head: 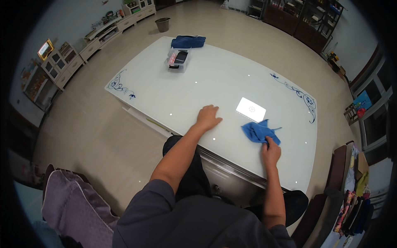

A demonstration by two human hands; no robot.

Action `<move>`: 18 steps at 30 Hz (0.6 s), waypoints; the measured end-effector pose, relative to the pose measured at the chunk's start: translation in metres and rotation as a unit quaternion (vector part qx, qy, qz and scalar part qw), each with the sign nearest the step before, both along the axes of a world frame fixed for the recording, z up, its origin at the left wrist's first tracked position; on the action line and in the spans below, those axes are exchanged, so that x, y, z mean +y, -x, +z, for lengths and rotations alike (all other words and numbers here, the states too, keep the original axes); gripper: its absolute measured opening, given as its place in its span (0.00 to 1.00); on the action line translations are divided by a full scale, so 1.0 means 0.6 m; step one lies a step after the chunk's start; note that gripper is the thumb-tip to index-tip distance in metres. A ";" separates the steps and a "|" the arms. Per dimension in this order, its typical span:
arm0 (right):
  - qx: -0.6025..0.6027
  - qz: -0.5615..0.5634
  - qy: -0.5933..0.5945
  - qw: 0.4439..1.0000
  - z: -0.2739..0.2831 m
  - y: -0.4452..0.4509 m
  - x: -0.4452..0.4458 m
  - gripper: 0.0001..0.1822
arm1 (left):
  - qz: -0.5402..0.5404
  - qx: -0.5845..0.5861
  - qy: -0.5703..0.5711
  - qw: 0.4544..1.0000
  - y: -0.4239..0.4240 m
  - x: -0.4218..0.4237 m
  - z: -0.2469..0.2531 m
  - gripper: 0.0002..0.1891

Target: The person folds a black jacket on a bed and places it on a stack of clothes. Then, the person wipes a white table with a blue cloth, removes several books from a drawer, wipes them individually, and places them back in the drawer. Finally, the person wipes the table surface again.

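Observation:
My right hand (pixel 271 152) grips a crumpled blue cloth (pixel 256 131) by its near edge, over the right part of a glossy white table (pixel 217 93). My left hand (pixel 208 118) rests palm down on the tabletop, left of the cloth, fingers a little apart and nothing in them. A bright white rectangle with a small clover-like outline (pixel 251 109) lies just beyond the cloth; whether it is an object or a reflection of a ceiling lamp I cannot tell.
A clear plastic box (pixel 178 59) with dark items and a folded dark blue cloth (pixel 188 41) stand at the table's far left end. Below the table's near edge is a drawer-like part (pixel 149 124). A purple-covered seat (pixel 74 204) is at left; a bin (pixel 162 24) stands beyond.

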State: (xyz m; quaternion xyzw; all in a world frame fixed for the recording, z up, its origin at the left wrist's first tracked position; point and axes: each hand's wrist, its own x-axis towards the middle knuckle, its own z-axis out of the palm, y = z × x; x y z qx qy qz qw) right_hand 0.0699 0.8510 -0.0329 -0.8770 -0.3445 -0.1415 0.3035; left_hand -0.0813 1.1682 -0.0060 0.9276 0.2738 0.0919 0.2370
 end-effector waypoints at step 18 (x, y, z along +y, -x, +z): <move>0.356 0.141 -0.277 0.881 0.206 0.040 -0.018 0.13 | -0.134 -0.238 0.658 0.702 -0.013 -0.233 0.084 0.15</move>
